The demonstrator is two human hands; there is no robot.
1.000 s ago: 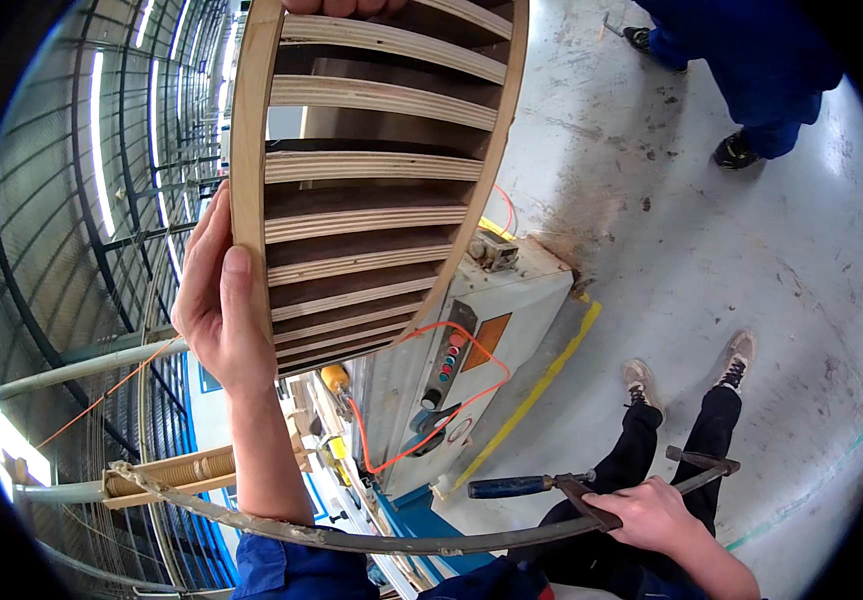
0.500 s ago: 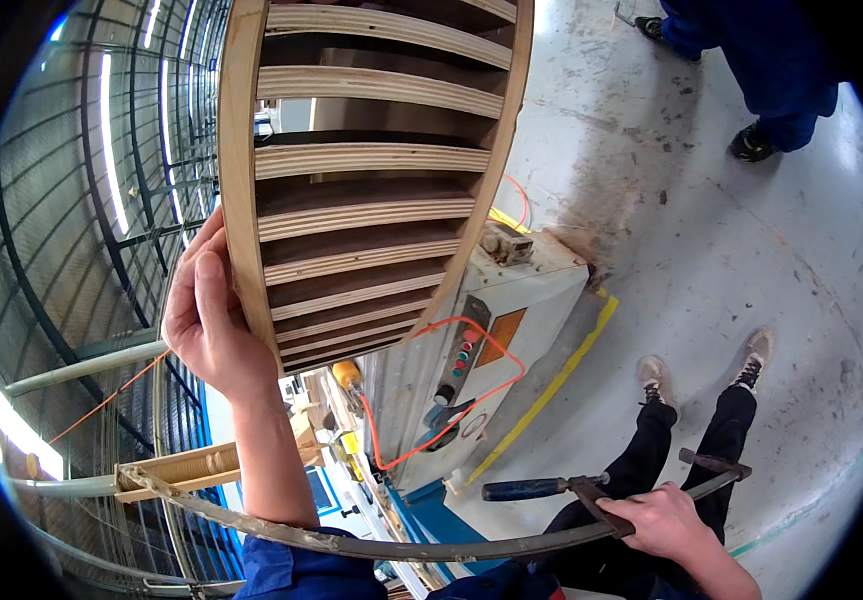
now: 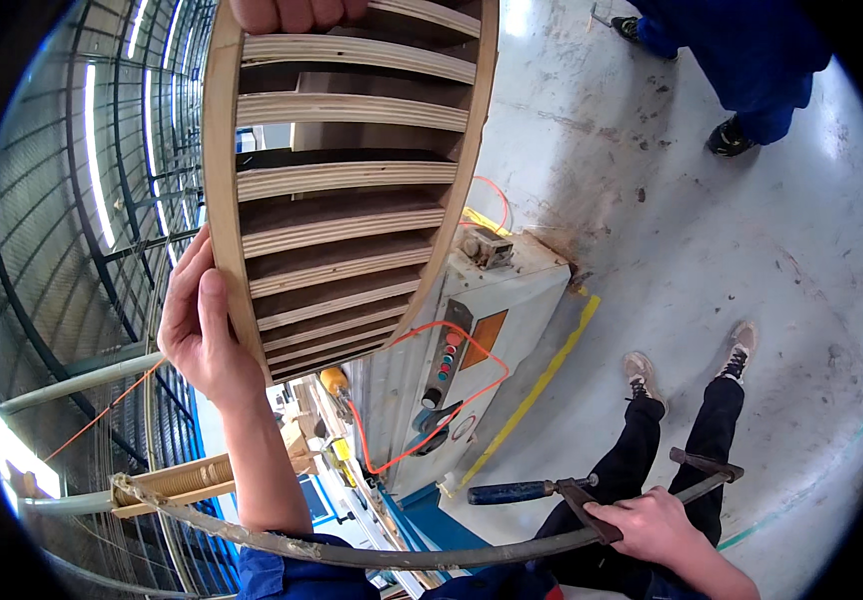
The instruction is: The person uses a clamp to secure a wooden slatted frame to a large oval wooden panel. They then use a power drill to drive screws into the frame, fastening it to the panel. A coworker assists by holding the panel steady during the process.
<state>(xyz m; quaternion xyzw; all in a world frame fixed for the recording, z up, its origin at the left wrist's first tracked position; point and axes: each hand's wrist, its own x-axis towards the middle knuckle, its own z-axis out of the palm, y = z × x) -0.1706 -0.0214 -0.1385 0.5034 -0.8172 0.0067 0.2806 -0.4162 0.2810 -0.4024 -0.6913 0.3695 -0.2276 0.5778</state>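
Observation:
A curved frame of pale wood with several plywood slats [image 3: 352,178] is tilted up in front of me. My left hand [image 3: 210,345] is closed on its left side rail near the narrow lower end, thumb toward me. At the top, another person's fingers [image 3: 297,12] curl over the same frame. Low on the right, my right hand [image 3: 652,525] grips a long bar clamp [image 3: 402,556] by its sliding jaw. The clamp's dark blue handle [image 3: 512,493] points left, and its bar passes across my body beneath my left forearm.
A grey machine [image 3: 512,290] with coloured buttons and an orange hose stands beyond the frame's lower end. Yellow tape [image 3: 542,385] marks the floor beside it. Another person in blue workwear [image 3: 742,50] stands at the far right. A wooden piece with a ridged coil [image 3: 187,482] appears at lower left.
The frame has shifted slightly left and down in view, and another person's fingers have appeared on its top. Both my hands keep their grips.

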